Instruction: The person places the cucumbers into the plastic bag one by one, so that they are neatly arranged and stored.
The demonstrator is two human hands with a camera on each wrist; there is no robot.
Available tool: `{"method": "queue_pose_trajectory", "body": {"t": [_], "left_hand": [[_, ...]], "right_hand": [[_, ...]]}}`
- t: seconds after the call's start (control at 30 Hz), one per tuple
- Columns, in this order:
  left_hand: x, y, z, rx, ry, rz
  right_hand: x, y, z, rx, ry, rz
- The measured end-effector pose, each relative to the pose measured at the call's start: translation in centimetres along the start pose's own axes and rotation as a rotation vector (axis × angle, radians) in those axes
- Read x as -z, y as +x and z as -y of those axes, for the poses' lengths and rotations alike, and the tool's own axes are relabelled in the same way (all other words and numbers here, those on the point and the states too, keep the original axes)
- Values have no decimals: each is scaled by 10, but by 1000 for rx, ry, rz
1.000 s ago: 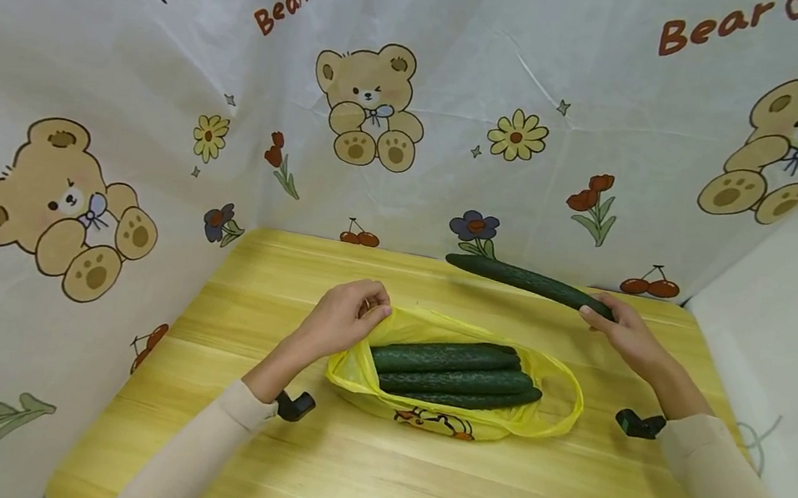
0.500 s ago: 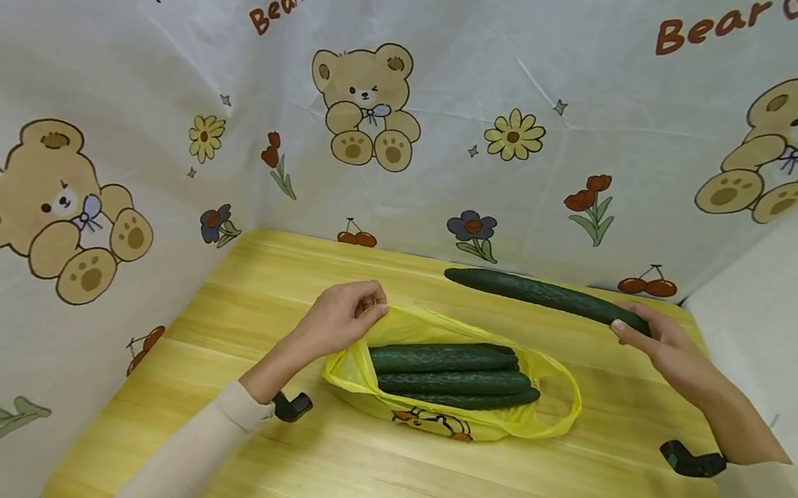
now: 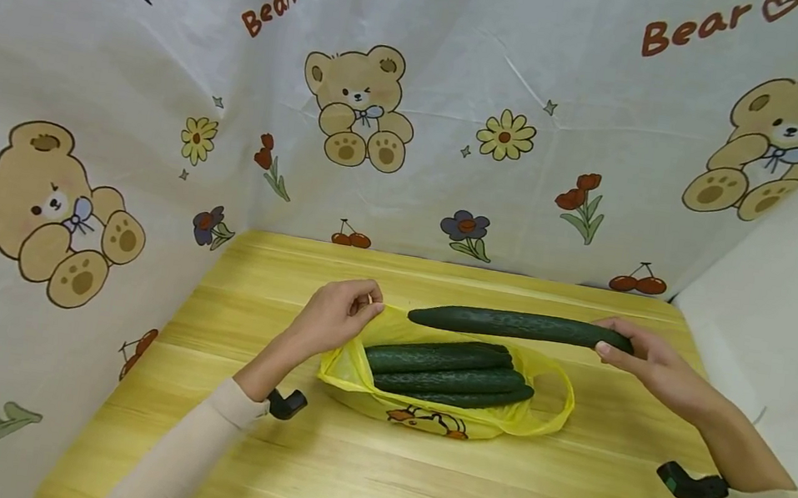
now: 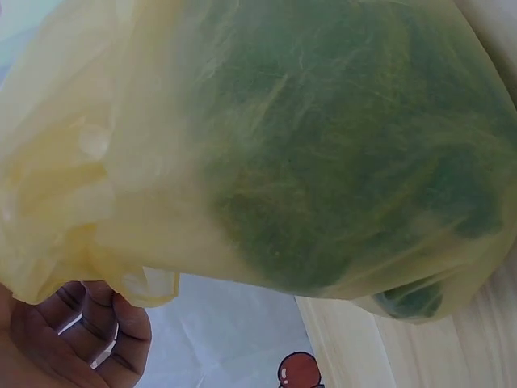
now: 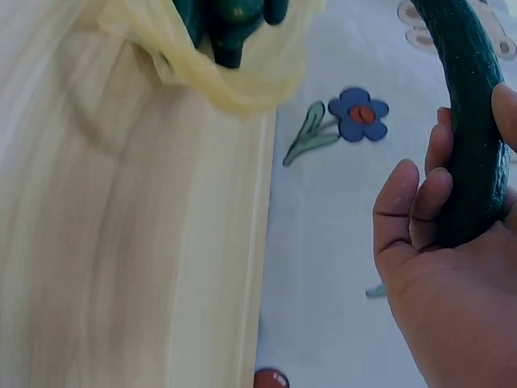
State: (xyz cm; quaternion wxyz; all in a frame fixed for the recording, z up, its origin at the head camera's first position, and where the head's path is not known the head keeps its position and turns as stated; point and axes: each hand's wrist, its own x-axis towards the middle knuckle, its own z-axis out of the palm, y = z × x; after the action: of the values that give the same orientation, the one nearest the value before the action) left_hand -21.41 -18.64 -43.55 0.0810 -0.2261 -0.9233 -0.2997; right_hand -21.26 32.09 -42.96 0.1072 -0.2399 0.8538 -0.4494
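Right hand point(image 3: 644, 367) grips one end of a long dark green cucumber point(image 3: 518, 325), fingers point(image 5: 420, 206) curled round its end with the thumb on the far side; the right wrist view shows the same cucumber point(image 5: 468, 105) running up and away from the palm. The cucumber is held level, roughly parallel to the far edge of the tabletop point(image 3: 413, 486), in the air just above the far rim of the yellow plastic bag point(image 3: 550, 425). Its free end points toward the left hand point(image 3: 332, 320) and stops just short of it, apart from the fingers. Left hand pinches the left rim of the bag and holds it lifted, fingers bunched on the plastic; the left wrist view shows curled fingers point(image 4: 81, 339) under a fold of the yellow film point(image 4: 121, 162), with dark green showing through it. Bag lies open on the middle of the tabletop, a printed picture on its near side. Inside it lie three cucumbers point(image 3: 444, 368) side by side, lengthwise left to right, touching one another. Both forearms wear pale sleeves point(image 3: 182, 456). Black wrist mounts point(image 3: 689, 485) show at both wrists. Behind the tabletop hangs a white bear-print sheet point(image 3: 357, 105) with flowers and cherries.
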Motion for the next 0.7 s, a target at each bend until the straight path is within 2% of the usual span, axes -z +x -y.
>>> {"method": "queue_pose_trajectory", "body": {"t": [0.17,0.4,0.7], "left_hand": [[2,0,2,-45,35,-20],[6,0,0,-58,55,-22],[12,0,-4,-78,91,-9]], "right_hand": [[-20,12,10,4,6,35],[-42,32,15,93,112,126],[-63,46,16,183,187,231]]}}
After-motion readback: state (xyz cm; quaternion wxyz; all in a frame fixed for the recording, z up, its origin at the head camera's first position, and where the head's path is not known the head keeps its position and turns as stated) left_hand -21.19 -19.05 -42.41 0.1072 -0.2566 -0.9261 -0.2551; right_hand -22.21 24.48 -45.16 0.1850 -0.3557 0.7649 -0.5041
